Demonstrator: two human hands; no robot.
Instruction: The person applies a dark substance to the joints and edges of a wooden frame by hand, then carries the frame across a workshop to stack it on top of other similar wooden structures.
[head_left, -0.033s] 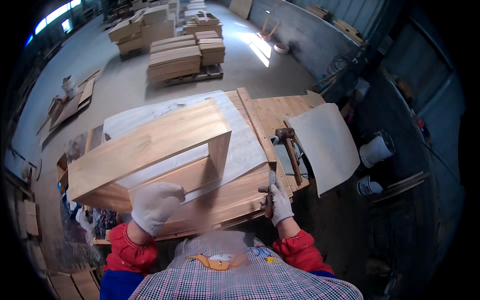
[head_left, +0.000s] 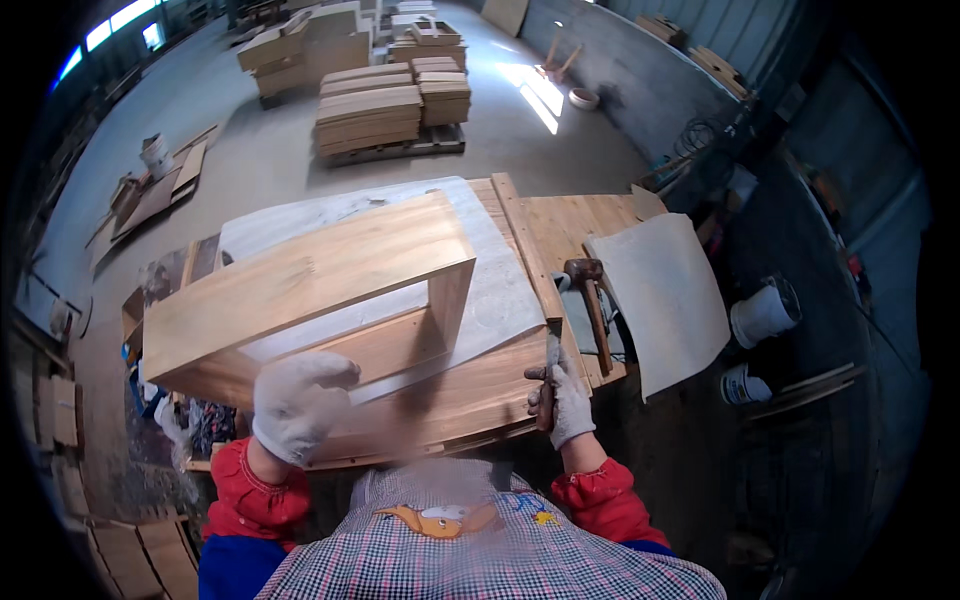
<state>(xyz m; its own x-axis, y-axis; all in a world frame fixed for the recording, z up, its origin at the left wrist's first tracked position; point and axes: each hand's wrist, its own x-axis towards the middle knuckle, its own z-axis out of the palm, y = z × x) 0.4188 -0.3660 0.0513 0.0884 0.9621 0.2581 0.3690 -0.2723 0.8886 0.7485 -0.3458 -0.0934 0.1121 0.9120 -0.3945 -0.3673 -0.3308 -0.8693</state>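
Note:
An open rectangular wooden box frame [head_left: 310, 270] stands on edge on the workbench, over a white sheet [head_left: 490, 290]. My left hand [head_left: 300, 405], in a whitish work glove, is closed at the frame's near edge; the glove hides its fingertips' exact hold. Over at the bench's right side, my gloved right hand [head_left: 570, 405] grips a flat-bladed hand tool [head_left: 553, 345]. Its grey blade points away from me and its handle is mostly covered by the fingers. Just beyond that hand lies a mallet [head_left: 592, 310] with a dark head and brown handle.
A raised wooden strip [head_left: 527, 245] runs along the bench's right part. A curved pale sheet [head_left: 665, 300] overhangs beside the mallet. White buckets [head_left: 760, 318] stand on the floor at right. Stacked boards [head_left: 370, 115] rest on a pallet ahead. Plastic-wrapped items [head_left: 205, 425] sit at near left.
The whole view has shifted slightly, so the scene sits a little further right. My left hand has slipped slightly left along the frame's near edge; my right hand keeps its grip on the tool.

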